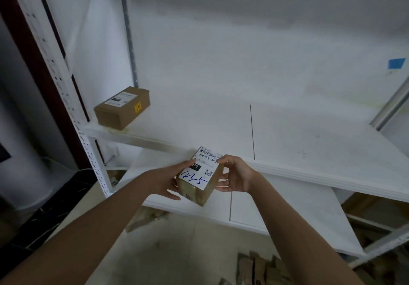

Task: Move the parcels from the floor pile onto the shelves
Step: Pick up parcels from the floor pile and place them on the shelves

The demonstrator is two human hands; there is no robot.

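1. The parcel, a small brown box, is held in the air just in front of the near edge of the upper shelf, above the lower shelf.
2. Its long axis runs near to far, with the far end leaning slightly right. The white label faces up, barcode at the far end and blue handwriting at the near end.
3. The left hand grips the parcel's left side, thumb on the label. The right hand holds the right side, fingertips pinching the far right corner.
4. Both shelves are white boards against a white wall, carried by a perforated post on the left.
5. A second parcel sits at the upper shelf's far left, well apart.
6. Blue tape is stuck on the wall at far right.
7. The floor pile of brown cardboard lies near, below the arms.
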